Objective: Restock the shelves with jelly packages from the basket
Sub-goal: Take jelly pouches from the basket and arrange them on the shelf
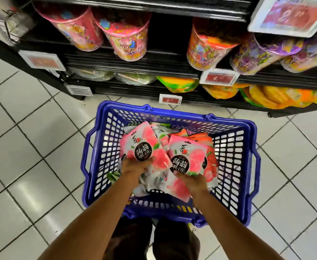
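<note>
A blue plastic basket stands on the tiled floor in front of the shelves, holding several pink and orange jelly packages. Inside it my left hand grips the bottom edge of one pink peach jelly package, tilted up to the left. To its right, my right hand grips the bottom edge of a second pink jelly package. More pink packages lie under both hands, and orange ones sit at the basket's far side.
Black shelves rise beyond the basket. Pink, orange and purple jelly tubs fill the upper row, and green and orange bags lie on the bottom row. Price tags hang on the shelf edges. Grey floor tiles surround the basket.
</note>
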`<action>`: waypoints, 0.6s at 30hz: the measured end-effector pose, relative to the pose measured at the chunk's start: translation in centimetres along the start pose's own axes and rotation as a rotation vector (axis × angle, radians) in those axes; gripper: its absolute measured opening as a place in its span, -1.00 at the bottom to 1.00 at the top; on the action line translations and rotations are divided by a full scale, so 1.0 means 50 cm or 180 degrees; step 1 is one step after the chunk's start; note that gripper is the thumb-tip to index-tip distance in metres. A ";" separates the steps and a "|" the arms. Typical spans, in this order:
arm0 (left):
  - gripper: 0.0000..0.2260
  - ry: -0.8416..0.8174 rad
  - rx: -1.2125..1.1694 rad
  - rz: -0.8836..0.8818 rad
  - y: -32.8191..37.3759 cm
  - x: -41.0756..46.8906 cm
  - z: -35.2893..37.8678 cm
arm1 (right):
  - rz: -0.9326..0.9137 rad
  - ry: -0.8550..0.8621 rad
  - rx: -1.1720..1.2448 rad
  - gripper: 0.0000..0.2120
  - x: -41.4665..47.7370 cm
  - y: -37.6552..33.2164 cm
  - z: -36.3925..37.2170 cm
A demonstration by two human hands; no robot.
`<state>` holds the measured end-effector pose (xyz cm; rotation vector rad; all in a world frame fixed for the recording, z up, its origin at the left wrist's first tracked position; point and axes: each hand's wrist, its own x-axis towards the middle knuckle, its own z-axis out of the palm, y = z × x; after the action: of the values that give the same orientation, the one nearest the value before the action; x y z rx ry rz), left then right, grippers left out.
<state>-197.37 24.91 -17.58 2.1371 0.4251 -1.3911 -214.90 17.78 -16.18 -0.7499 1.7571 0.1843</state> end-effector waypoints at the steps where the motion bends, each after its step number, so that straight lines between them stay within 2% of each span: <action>1: -0.24 0.0022 -0.0095 0.0023 0.001 -0.001 -0.008 | 0.0002 -0.0039 0.0130 -0.34 -0.001 -0.003 -0.005; 3: -0.32 0.0026 -0.0341 0.0036 0.007 -0.012 -0.015 | 0.0019 -0.0138 0.0469 -0.10 -0.012 -0.015 -0.016; 4: -0.32 0.0025 -0.0449 0.0058 0.013 -0.025 -0.020 | -0.0009 -0.0154 0.0608 -0.08 -0.027 -0.022 -0.025; 6: -0.33 -0.0046 -0.0557 0.0227 0.027 -0.063 -0.033 | -0.0081 -0.0181 0.0866 -0.19 -0.062 -0.035 -0.051; 10: -0.52 -0.0512 -0.0471 0.0932 0.073 -0.180 -0.092 | -0.0350 -0.0490 0.1247 -0.40 -0.168 -0.070 -0.123; 14: -0.48 -0.0568 -0.0113 0.1517 0.163 -0.347 -0.175 | -0.0709 -0.0754 0.1587 -0.64 -0.323 -0.133 -0.203; 16: -0.48 -0.0613 -0.0008 0.1683 0.215 -0.448 -0.221 | -0.0962 -0.0893 0.1713 -0.82 -0.426 -0.175 -0.245; 18: -0.44 -0.0624 0.0075 0.1832 0.272 -0.554 -0.266 | -0.1178 -0.1029 0.1892 -0.82 -0.526 -0.215 -0.284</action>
<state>-191.79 22.95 15.51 1.9008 -0.2687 -1.2421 -216.67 12.74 15.11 -0.5518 1.2408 -0.4307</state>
